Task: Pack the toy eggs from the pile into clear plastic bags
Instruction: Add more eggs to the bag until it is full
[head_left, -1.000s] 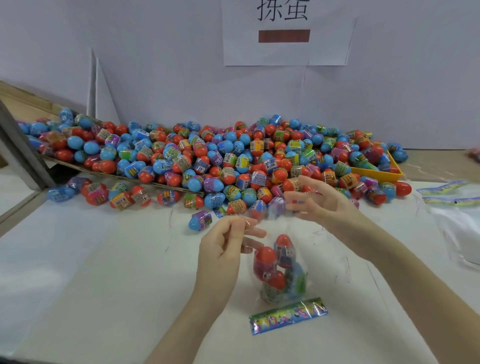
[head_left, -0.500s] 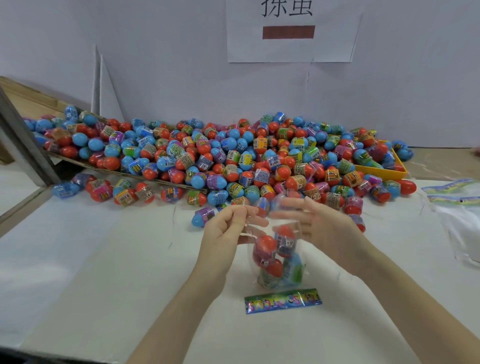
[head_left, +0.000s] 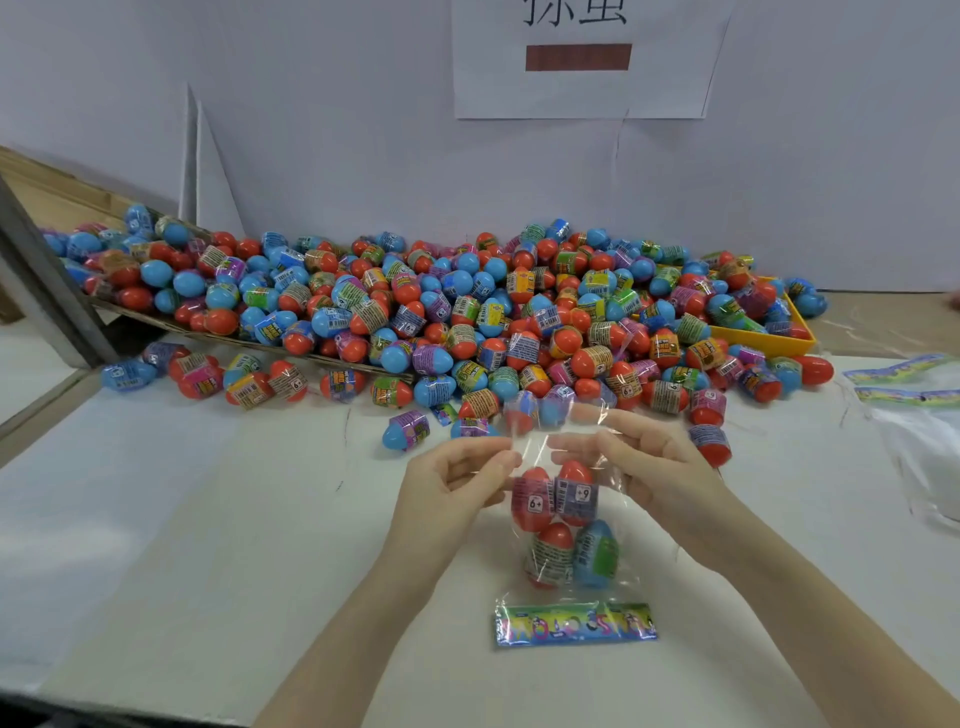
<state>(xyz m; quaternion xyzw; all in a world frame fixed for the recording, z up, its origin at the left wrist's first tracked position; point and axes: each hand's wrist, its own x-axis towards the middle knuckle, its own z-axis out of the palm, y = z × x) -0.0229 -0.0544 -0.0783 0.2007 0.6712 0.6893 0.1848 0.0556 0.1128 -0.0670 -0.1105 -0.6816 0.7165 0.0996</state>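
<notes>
Forearms come in from the near edge of the white surface (head_left: 156, 545), and just past them we see a rainbow-printed header card (head_left: 575, 623) lying flat at the sealed end of a clear plastic bag (head_left: 566, 519). The bag lies lengthwise away from us, its open mouth toward the far side. Inside it we count four toy eggs (head_left: 563, 525): a red one and a blue one nearest the card, two red ones with wrapped labels beyond them.

Our left hand (head_left: 447, 493) pinches the left side of the bag's mouth between thumb and curled fingers. Our right hand (head_left: 660, 467) holds the right side of the mouth, its fingers behind the film and closed on it, so the two hands sit a little apart with the opening stretched between them.

Farther out, a loose blue egg (head_left: 406, 431) lies alone just short of the pile (head_left: 467, 312), which spreads across most of the far edge in red and blue. Part of the pile rests on a tilted board (head_left: 249, 344) toward the far left corner, part over a yellow tray (head_left: 769, 340) toward the far right. Spare bags (head_left: 919, 410) lie at the right edge. A paper sign (head_left: 579, 57) hangs on the wall behind.
</notes>
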